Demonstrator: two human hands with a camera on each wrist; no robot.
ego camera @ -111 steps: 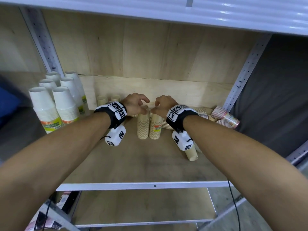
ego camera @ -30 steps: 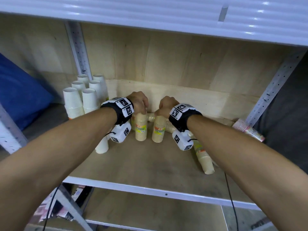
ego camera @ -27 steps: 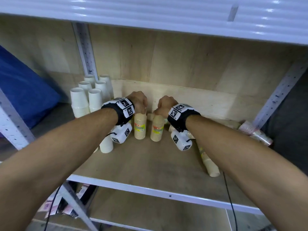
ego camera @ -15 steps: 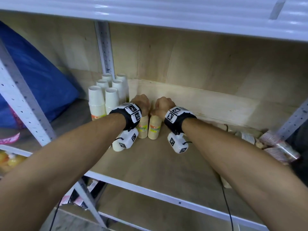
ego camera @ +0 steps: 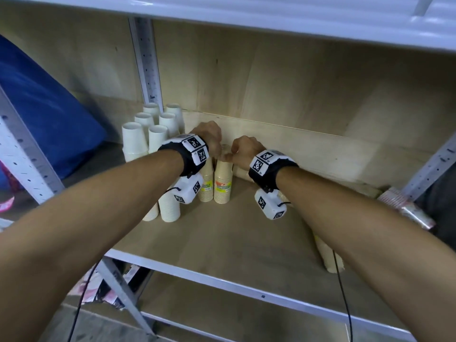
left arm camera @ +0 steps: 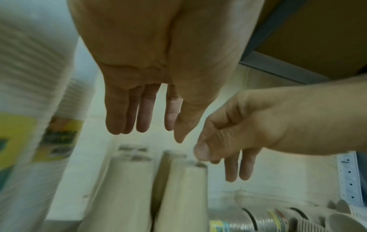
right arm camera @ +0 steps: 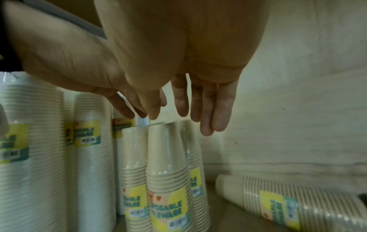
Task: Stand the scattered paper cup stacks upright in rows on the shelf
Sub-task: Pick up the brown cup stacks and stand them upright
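Reaching into the shelf [ego camera: 229, 233], we have both hands above two beige cup stacks [ego camera: 222, 183] that stand upright, touching side by side, near the back panel. Left hand [ego camera: 209, 137]: fingers straight and hanging down over the stack tops in the left wrist view, holding nothing. Right hand [ego camera: 244, 150]: fingers extended and relaxed just above the stack tops; whether the tips touch, we cannot tell. White cup stacks [ego camera: 150, 134] stand in rows at the left rear, two more upright in front. One labelled stack [right arm camera: 294, 204] lies on its side to the right, and patterned stacks [ego camera: 404, 208] lie near the right post.
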